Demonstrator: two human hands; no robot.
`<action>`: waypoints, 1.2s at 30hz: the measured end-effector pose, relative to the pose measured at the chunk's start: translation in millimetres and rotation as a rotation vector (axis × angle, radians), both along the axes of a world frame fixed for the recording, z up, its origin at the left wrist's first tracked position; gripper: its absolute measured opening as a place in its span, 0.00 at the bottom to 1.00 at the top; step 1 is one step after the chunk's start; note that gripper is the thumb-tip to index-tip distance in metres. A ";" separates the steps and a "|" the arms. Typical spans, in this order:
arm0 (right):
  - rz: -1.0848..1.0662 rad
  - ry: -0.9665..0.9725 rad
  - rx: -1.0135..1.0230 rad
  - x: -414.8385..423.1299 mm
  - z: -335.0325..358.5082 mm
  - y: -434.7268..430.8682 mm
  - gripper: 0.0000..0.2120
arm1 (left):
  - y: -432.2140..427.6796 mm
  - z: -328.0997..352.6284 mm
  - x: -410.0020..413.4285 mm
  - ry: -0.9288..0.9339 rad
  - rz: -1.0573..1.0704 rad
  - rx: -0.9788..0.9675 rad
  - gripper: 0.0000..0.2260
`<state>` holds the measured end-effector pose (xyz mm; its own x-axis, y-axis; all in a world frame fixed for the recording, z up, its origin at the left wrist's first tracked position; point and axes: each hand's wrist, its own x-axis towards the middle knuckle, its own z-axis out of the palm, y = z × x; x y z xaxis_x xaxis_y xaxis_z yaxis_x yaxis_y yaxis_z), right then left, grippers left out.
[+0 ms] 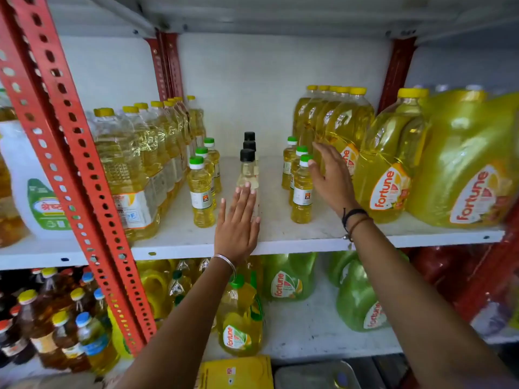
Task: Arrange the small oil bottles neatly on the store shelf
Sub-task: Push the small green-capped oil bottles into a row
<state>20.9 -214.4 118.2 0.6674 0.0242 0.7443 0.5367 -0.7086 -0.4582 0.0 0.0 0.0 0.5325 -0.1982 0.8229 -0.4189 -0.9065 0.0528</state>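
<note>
Three rows of small oil bottles stand on the white shelf (280,237). A left row of green-capped yellow bottles (200,192) runs front to back. The middle row has black-capped clear bottles (248,167). A right row of green-capped bottles (302,192) stands near the big jugs. My left hand (237,223) is flat, fingers together, its fingertips touching the front black-capped bottle. My right hand (330,178) is spread, fingers apart, against the right side of the right row's front bottle. Neither hand grips anything.
Tall yellow-capped bottles (134,164) crowd the shelf's left; large Fortune jugs (387,169) fill the right. A red perforated upright (70,153) slants across the left. The lower shelf holds green and yellow Fortune jugs (286,279) and dark oil bottles (56,327).
</note>
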 end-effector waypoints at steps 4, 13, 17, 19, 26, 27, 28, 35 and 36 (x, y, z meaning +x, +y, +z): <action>0.154 0.161 -0.116 13.2 11.2 -11.8 0.17 | 0.9 -2.8 1.2 0.031 0.112 0.032 0.27; 0.189 0.240 -0.225 28.2 24.5 -21.2 0.16 | -0.9 -3.5 1.7 0.029 0.145 0.062 0.27; 0.138 0.244 -0.199 29.2 27.4 -21.5 0.17 | -1.7 -2.9 0.5 0.038 0.135 0.054 0.27; 0.109 0.231 -0.194 30.1 28.1 -19.3 0.18 | -2.1 -1.6 1.4 0.050 0.139 0.056 0.27; 0.019 0.196 -0.146 31.3 23.6 -12.1 0.19 | -0.8 -2.0 1.2 0.064 0.142 0.055 0.27; 0.017 0.195 -0.139 31.9 22.8 -11.3 0.20 | -0.8 -2.2 1.2 0.063 0.141 0.057 0.27; 0.016 0.194 -0.136 32.3 22.0 -11.0 0.20 | -0.9 -2.5 1.2 0.062 0.140 0.059 0.27; 0.053 0.239 0.068 26.0 -8.5 -10.3 0.27 | -0.7 -3.0 2.2 0.053 0.150 0.070 0.28; 0.062 0.266 0.110 24.9 -17.5 -9.6 0.27 | -0.6 -3.1 2.5 0.052 0.150 0.073 0.28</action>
<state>45.7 -224.0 100.6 0.8393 -0.0004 0.5436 0.4280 -0.6162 -0.6612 2.5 -0.6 -3.1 0.6021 -0.1719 0.7797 -0.2774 -0.9607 0.0024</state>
